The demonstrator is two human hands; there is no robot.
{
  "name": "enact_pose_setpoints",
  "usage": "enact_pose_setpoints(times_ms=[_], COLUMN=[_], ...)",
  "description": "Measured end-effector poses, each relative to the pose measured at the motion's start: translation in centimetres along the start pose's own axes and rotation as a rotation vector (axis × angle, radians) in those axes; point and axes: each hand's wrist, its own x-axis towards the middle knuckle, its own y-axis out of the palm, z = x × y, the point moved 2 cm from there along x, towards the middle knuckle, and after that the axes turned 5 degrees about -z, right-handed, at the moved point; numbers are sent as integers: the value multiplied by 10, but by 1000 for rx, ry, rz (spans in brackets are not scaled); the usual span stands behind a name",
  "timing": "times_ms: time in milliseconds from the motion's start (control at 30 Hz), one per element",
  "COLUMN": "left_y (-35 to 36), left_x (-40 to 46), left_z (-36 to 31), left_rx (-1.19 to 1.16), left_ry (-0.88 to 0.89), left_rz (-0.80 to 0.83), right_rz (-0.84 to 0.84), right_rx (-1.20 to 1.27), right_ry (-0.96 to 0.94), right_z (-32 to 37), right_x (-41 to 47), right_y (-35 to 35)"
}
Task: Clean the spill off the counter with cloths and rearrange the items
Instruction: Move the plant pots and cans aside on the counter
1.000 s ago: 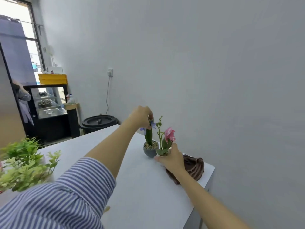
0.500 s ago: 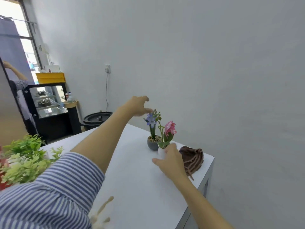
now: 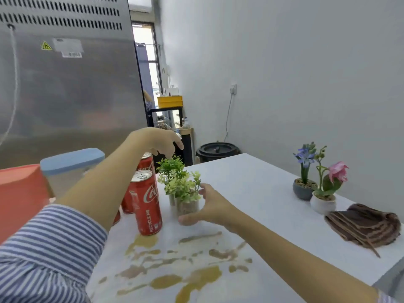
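Note:
A brown-yellow spill (image 3: 175, 267) spreads over the near part of the white counter (image 3: 251, 178). My right hand (image 3: 209, 207) lies beside a clear glass pot of green leaves (image 3: 185, 193), fingers open around its right side. My left hand (image 3: 157, 139) hovers with loose fingers above a second green plant (image 3: 171, 166) and the red cola cans (image 3: 147, 202). A grey pot with a blue flower (image 3: 303, 189) and a white pot with a pink flower (image 3: 322, 203) stand at the far right. A brown striped cloth (image 3: 363, 226) lies beside them.
A steel refrigerator (image 3: 65, 84) rises behind the cans. A red box (image 3: 19, 197) and a blue-lidded container (image 3: 72, 158) sit at the left. Beyond the counter's far end are a black bin (image 3: 216, 149) and a black display cabinet (image 3: 166, 117).
Both hands left the two flower pots at the right and moved left to the green plants. The view swung left, bringing the cans and the spill into sight.

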Motion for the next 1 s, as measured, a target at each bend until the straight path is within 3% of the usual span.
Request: enact_pose_setpoints(times_ms=[167, 267, 400, 500, 833, 1000], left_y=[32, 50, 53, 45, 39, 55], left_x=[2, 8, 21, 26, 44, 53], left_z=[2, 5, 10, 1, -112, -170], left_rx=[98, 61, 39, -4, -21, -78], left_ry=[36, 15, 16, 58, 330, 437], left_rz=[47, 107, -80, -122, -179, -268], right_rz=[-286, -321, -401, -489, -855, -943], right_rx=[-29, -114, -116, -128, -91, -96], right_ry=[7, -11, -12, -1, 64, 66], right_z=[-1, 2, 1, -7, -55, -76], right_x=[30, 35, 25, 13, -29, -50], right_y=[26, 15, -16, -42, -112, -130])
